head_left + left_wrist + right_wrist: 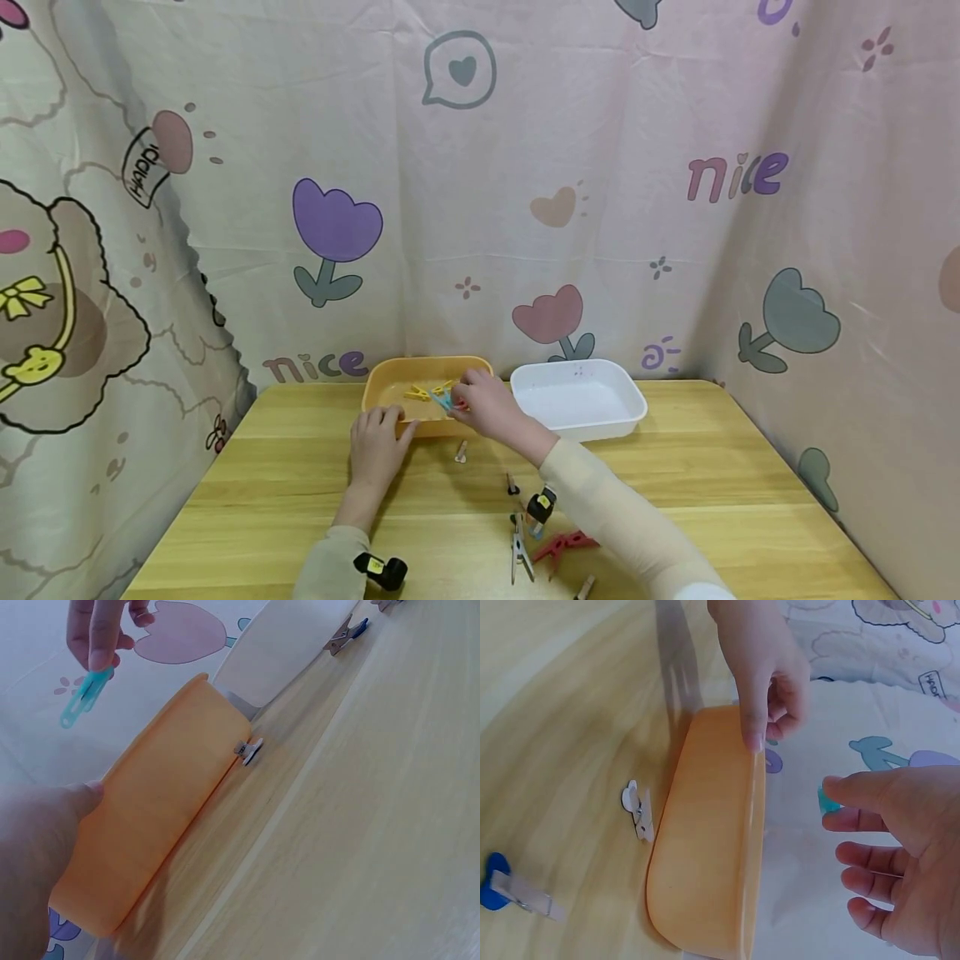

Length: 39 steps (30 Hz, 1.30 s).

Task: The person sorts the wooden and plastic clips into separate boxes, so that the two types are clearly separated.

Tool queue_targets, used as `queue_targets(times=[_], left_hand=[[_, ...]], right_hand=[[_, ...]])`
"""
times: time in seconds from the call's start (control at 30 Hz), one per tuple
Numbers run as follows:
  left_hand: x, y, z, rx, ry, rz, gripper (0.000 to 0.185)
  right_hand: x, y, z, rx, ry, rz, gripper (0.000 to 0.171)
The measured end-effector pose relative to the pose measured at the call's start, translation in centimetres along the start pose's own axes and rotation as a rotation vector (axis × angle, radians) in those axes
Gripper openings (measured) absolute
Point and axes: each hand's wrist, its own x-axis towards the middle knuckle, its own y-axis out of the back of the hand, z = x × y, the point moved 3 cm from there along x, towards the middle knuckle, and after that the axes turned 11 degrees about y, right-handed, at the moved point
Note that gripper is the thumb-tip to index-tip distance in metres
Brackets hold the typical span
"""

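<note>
My left hand (377, 450) grips the front rim of the orange plastic tub (427, 429) near its left corner, thumb on the outside and fingers over the edge. Above the same tub, my right hand (491, 408) pinches a teal clothespin (84, 699) between thumb and index finger; the other fingers are loosely bent. Yellow clothespins (417, 393) lie inside the tub, and a bit of red (461, 406) shows by the right fingertips. What else is in the tub is partly hidden by the right hand.
To the tub's right stands a white tub (577, 408). A small wooden clothespin (461, 452) lies in front of the orange tub. Nearer on the wooden table are a grey clothespin (519, 550), a red clothespin (562, 543) and other small pegs. A printed curtain (465, 208) hangs behind.
</note>
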Motion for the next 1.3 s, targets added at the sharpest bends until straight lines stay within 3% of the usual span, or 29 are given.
queue_targets(times=[0.47,1.3], left_hand=[[0.1,0.0,0.1,-0.002,-0.004,0.007,0.031],[0.0,0.1,0.0,-0.004,-0.011,0.017,0.032]], right_hand=[[1.8,-1.1,1.2,-0.021,-0.036,-0.023,0.019],[3.5,-4.6,3.0,0.068,-0.157,-0.089,0.02]])
